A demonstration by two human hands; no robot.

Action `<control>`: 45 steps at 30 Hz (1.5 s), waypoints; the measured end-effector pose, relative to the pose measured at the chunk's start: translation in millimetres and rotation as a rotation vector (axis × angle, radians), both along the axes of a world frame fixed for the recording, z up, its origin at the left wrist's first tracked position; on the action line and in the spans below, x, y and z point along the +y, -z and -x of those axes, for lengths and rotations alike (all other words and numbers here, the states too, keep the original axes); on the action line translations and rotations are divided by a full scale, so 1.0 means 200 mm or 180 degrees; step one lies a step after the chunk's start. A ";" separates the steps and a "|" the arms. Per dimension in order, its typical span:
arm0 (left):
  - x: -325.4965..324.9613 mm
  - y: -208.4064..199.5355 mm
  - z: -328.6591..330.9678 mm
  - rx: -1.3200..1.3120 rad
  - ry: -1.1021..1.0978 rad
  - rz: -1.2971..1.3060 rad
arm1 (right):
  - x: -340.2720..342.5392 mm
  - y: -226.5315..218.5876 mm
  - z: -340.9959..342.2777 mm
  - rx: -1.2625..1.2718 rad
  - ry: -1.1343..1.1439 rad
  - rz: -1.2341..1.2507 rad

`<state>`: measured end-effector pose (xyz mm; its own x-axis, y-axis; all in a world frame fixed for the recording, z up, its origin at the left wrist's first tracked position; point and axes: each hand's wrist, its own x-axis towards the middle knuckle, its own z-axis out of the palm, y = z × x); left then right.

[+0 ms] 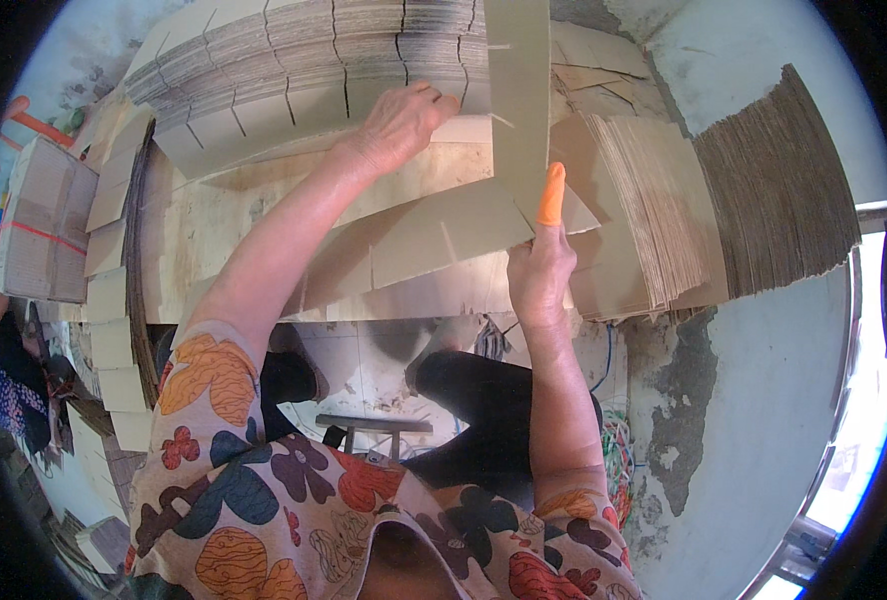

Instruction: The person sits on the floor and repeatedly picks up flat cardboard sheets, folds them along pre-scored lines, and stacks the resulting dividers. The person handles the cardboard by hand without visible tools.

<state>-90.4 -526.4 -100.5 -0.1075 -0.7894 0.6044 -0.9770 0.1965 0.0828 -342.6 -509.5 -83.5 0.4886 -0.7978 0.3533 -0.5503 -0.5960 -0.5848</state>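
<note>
My right hand (pixel 544 268) grips slotted cardboard strips where they meet, an orange finger cot (pixel 553 195) on one raised digit. One cardboard strip (pixel 521 85) stands away from me, while another cardboard strip (pixel 414 243) slants to the left across the table's near side. My left hand (pixel 401 122) is closed, its fingers curled at the front of a long stack of slotted cardboard strips (pixel 314 60). What its fingertips hold, if anything, is hidden.
The wooden table (pixel 194 255) bears a fanned cardboard pile (pixel 654 200) and a darker pile (pixel 779 185) on the right. Overlapping cardboard pieces (pixel 112 290) line its left side, beside a taped box (pixel 49 220). A stool (pixel 374 425) is below, and a wall (pixel 744 400) is at right.
</note>
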 end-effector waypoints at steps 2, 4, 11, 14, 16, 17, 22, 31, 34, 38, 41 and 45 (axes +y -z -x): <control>0.01 -0.01 0.01 -0.0020 -0.0033 0.0007 | 0.00 0.00 0.01 0.0060 -0.0007 -0.0033; 0.01 -0.02 0.02 -0.0089 -0.0048 0.0045 | 0.01 0.00 0.01 0.0067 -0.0013 -0.0022; 0.01 -0.02 0.05 -0.0065 -0.0039 0.0003 | 0.01 0.00 0.02 -0.0007 -0.0076 -0.0015; 0.02 -0.04 0.06 0.0091 0.0141 0.0070 | 0.00 -0.01 0.02 0.0171 -0.0006 -0.0030; 0.04 -0.07 0.09 0.0181 0.0262 0.0050 | 0.00 0.00 0.01 0.0240 0.0016 -0.0003; 0.06 -0.09 0.12 0.0230 0.0276 0.0038 | -0.02 0.03 0.02 0.0235 0.0002 0.0044; 0.17 -0.23 0.26 0.0637 0.0764 0.0228 | -0.05 0.12 0.02 0.0411 0.0123 0.0012; 0.16 -0.44 0.04 0.2314 0.0006 -0.1390 | 0.04 0.08 0.08 0.0218 -0.0001 0.0455; 0.03 -0.39 -0.08 0.1212 -0.0844 -0.1235 | 0.05 0.11 0.09 0.0310 -0.0075 0.0380; -0.16 -0.13 -0.15 0.0106 -0.1010 -0.1192 | 0.07 0.14 0.07 0.0269 -0.0257 0.0295; -0.20 -0.01 -0.15 -0.0089 -0.0977 -0.0922 | 0.07 0.17 0.08 0.0316 -0.0275 0.0282; -0.24 0.02 -0.18 -0.0026 -0.0848 -0.0879 | 0.06 0.13 0.06 0.0264 -0.0230 0.0174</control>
